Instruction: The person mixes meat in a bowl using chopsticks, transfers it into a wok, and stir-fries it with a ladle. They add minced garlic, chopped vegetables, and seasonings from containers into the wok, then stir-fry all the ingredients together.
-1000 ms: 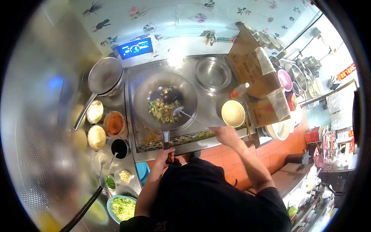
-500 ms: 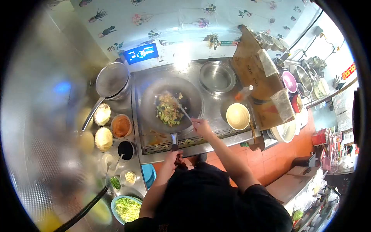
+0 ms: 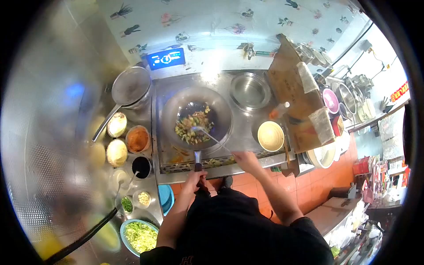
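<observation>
A round metal wok (image 3: 221, 110) sits on the steel cooking range, with chopped green and brown food (image 3: 191, 132) gathered in its lower left part. My left hand (image 3: 194, 180) is closed around the wok's dark handle (image 3: 198, 165) at the range's front edge. In my right hand (image 3: 248, 161), right of that handle, is a long-handled metal cooking utensil (image 3: 215, 140). Its head rests among the food, and I cannot tell whether it is a spatula or a ladle. Motion smears the food and my right hand a little.
Left of the range stand a strainer (image 3: 131, 85) over a pot, bowls of red-brown seasoning (image 3: 138, 139) and dark sauce (image 3: 141, 167), and a basket of shredded greens (image 3: 140, 236). To the right are a steel basin (image 3: 250, 91), a cream bowl (image 3: 270, 136), a bottle (image 3: 280, 110) and an upright cardboard sheet (image 3: 297, 88).
My right hand has moved right and toward me, drawing the utensil's head down through the food. The food has shifted lower in the wok. My left hand keeps its grip on the handle.
</observation>
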Demonstrator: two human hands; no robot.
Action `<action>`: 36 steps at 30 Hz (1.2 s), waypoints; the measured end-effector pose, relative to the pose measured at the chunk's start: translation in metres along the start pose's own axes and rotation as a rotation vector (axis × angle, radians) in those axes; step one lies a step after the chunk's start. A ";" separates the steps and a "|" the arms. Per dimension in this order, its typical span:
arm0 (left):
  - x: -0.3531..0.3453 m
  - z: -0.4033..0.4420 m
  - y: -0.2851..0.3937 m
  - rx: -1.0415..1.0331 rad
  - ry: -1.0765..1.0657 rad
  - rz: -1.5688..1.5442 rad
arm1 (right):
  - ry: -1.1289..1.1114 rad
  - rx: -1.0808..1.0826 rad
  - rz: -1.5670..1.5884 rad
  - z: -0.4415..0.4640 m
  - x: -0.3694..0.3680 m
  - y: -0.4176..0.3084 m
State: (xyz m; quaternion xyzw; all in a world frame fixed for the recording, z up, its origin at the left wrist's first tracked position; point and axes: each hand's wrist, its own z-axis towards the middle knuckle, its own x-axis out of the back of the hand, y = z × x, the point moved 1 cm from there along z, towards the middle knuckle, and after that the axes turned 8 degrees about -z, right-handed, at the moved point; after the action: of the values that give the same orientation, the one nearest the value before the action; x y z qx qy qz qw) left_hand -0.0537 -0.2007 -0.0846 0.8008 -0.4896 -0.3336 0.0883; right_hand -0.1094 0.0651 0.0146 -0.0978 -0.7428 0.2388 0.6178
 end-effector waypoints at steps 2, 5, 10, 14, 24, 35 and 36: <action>0.017 -0.003 -0.016 -0.032 -0.041 0.060 | 0.091 -0.038 -0.051 0.017 -0.036 0.001; 0.044 -0.056 -0.032 -0.101 -0.116 0.177 | 0.080 -0.030 0.213 -0.032 0.007 0.000; 0.033 -0.060 -0.002 -0.008 -0.105 0.060 | -0.117 -0.021 0.288 -0.064 0.077 0.008; 0.011 -0.031 0.015 -0.017 -0.207 -0.014 | 0.133 0.027 0.128 -0.016 0.044 0.013; 0.032 -0.040 0.024 -0.073 -0.191 0.099 | -0.185 -0.058 0.170 -0.049 0.075 0.021; 0.036 -0.083 0.008 -0.081 -0.165 0.216 | -0.194 -0.083 0.311 -0.075 0.081 0.048; 0.033 -0.055 0.016 -0.065 -0.208 0.185 | -0.262 -0.059 0.285 -0.061 0.092 0.042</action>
State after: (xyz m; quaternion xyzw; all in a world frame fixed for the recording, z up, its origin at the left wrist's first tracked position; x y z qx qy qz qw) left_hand -0.0213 -0.2469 -0.0502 0.7100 -0.5568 -0.4208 0.0934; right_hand -0.0765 0.1559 0.0820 -0.1884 -0.8020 0.3126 0.4728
